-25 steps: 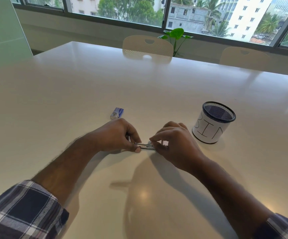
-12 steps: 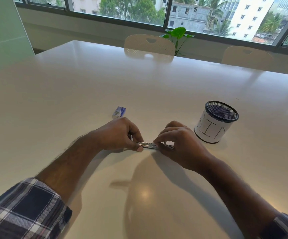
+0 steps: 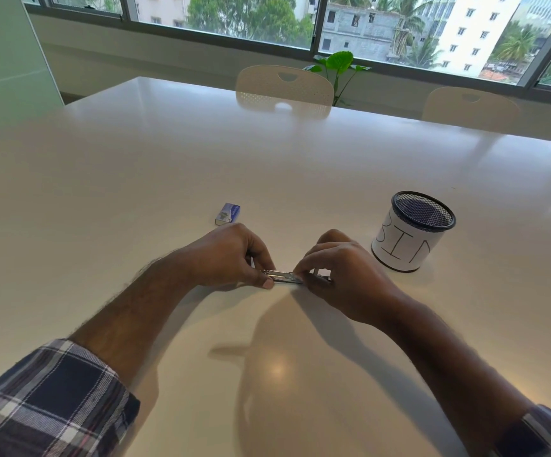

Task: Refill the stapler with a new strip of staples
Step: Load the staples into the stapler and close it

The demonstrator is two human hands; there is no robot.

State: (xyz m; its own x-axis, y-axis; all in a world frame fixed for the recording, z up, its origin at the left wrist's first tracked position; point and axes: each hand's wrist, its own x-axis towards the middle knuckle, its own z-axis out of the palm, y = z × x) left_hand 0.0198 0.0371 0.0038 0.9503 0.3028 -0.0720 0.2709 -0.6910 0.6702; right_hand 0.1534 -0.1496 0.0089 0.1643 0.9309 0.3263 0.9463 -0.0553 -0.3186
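From my head camera, the slim silver metal stapler lies flat on the glossy white table, just in front of me, between my hands. My left hand pinches its left end, thumb tip pressed low against the metal. My right hand curls over the right end, fingertips closed on it; whether a strip of staples sits under those fingers I cannot tell. I judge I am at the loading step, working the magazine. The next move calls for a steady left grip while the right seats the strip straight in the channel, then closing the stapler.

Beyond my left hand lies the small blue-and-white staple box, near but apart. To the right stands a black mesh cup wrapped in white paper lettered BIN, clear of my right hand. Nothing blocks the work.
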